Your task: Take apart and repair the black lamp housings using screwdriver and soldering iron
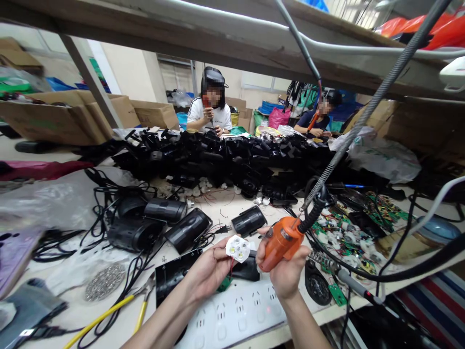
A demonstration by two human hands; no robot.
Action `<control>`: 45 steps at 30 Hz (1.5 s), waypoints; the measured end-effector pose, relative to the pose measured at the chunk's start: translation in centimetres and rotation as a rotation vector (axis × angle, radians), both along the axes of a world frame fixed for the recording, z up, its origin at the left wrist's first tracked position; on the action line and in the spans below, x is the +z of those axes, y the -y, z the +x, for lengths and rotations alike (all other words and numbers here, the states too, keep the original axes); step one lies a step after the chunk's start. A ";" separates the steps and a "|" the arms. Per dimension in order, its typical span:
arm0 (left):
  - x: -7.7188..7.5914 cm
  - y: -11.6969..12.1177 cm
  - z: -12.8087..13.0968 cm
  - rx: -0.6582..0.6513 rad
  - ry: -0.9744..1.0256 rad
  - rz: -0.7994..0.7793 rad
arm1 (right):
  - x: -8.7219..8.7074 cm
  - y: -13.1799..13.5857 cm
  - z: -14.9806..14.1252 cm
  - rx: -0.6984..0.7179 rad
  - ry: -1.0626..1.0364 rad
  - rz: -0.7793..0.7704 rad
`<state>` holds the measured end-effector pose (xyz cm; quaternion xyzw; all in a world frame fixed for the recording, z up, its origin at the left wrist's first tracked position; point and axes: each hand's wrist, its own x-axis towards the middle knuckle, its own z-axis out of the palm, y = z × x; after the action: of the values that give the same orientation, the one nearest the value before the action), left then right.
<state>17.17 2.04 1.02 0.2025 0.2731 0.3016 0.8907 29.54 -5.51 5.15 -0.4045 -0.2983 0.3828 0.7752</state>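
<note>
The left hand (215,261) pinches a small white disc (238,248) by its left edge, thumb and fingers closed on it, its face turned up. The disc is flat with a many-sided outline and carries a cluster of small round lenses, some clear and greyish, others yellow; a thin red wire hangs below it. It sits just left of the right hand (286,271), which is wrapped around a bright orange power screwdriver (281,243) with a thick black cord; its tip is hidden. A metal spring (345,145) runs from the tool up to the far right. Under the hands, on the near side, lies a white socket strip (221,322). To the left are yellow-handled pliers (105,317) and a heap of small screws (105,282); to the right, jumbled green circuit boards (336,237). Black casings (189,229) lie beyond the hands, before a large dark pile (218,155) at the far side.
</note>
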 end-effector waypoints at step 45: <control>0.2 0.3 0.5 0.030 -0.105 0.086 | 0.1 0.3 0.2 -0.019 0.036 -0.001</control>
<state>17.70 1.73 1.22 0.2522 0.3091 0.3155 0.8610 29.74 -5.76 5.30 -0.4146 -0.3078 0.3682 0.7732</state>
